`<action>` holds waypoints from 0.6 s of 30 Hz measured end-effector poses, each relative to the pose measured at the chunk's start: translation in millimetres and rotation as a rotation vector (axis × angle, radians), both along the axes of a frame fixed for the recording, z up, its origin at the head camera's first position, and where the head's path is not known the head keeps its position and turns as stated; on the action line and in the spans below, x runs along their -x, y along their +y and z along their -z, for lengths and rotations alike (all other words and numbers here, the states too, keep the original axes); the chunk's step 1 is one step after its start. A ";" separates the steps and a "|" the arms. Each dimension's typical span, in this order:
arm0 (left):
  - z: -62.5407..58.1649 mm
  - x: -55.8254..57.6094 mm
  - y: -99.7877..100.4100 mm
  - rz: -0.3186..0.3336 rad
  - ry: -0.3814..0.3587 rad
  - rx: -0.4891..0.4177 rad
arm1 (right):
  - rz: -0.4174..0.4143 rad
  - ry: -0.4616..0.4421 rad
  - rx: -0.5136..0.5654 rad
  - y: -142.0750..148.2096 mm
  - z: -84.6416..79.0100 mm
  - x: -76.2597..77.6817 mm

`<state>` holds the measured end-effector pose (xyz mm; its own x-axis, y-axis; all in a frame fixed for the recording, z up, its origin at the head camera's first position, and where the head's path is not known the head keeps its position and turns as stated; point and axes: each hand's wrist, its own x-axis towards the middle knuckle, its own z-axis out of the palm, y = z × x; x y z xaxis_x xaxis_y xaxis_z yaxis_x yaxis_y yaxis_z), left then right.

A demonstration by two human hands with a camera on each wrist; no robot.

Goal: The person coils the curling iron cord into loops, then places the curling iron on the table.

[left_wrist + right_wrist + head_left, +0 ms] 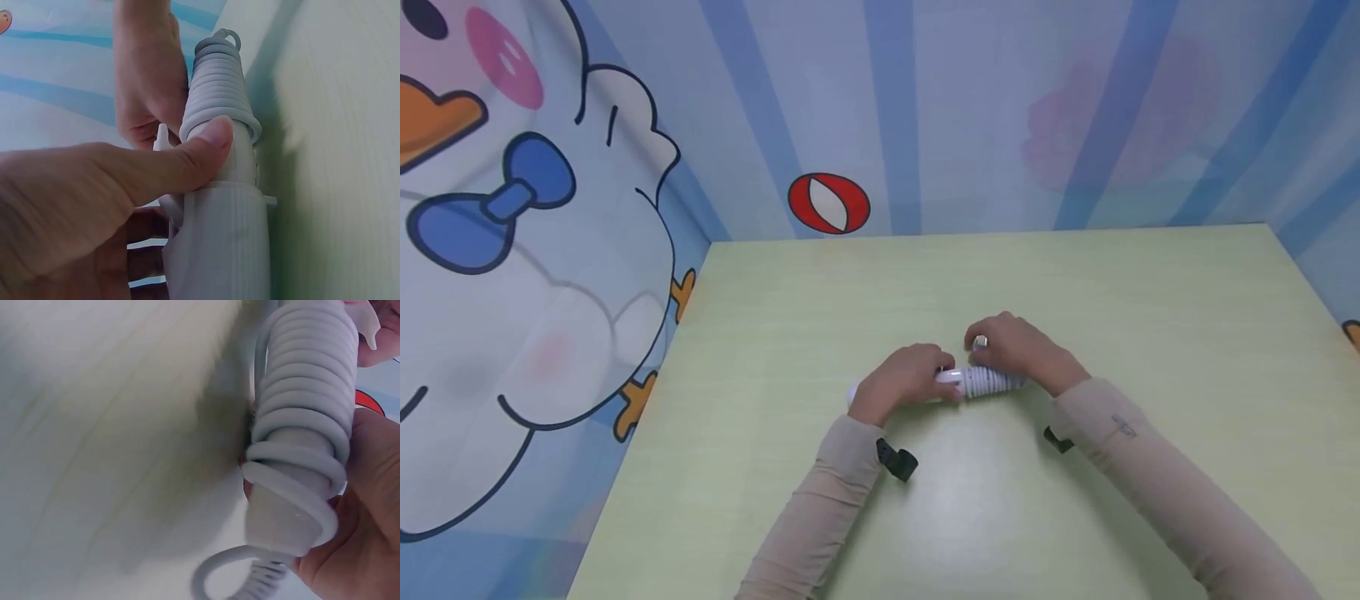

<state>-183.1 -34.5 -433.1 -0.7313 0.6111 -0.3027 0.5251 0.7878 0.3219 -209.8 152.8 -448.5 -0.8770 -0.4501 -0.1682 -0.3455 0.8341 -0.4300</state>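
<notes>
A white curling iron [225,250] lies sideways just above or on the table; its grey-white power cord [306,375] is wound in tight coils round the handle. My left hand [906,379] grips the body, thumb [209,140] laid along it just below the coils. A small lever-like part [170,209] sticks out beside that thumb. On the handle side, my right hand [1011,346] curls its fingers round a small pale piece [980,342] that looks like the cord's plug; its exact shape is mostly hidden. A loose cord loop [209,569] hangs at the handle's tail.
The pale wooden table [760,467] spreads around both hands. Behind it stands a blue striped wall [955,125] with a printed red-and-white ball [829,204]; a large cartoon bird panel [550,250] borders the left side.
</notes>
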 end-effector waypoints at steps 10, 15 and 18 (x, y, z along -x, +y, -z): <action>2.0 -0.4 5.2 -0.005 -0.039 -0.002 | -0.003 -0.009 -0.003 2.5 -2.5 -2.2; 5.2 1.0 1.0 -0.030 -0.079 -0.045 | -0.018 0.005 -0.021 3.7 -2.8 -4.9; 5.2 1.5 -0.9 -0.039 -0.094 -0.059 | -0.026 0.019 -0.036 3.4 -3.0 -6.1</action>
<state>-184.6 -35.3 -438.3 -0.7252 0.6013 -0.3354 0.4597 0.7855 0.4143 -203.7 156.2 -445.5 -0.8684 -0.4664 -0.1683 -0.3747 0.8396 -0.3932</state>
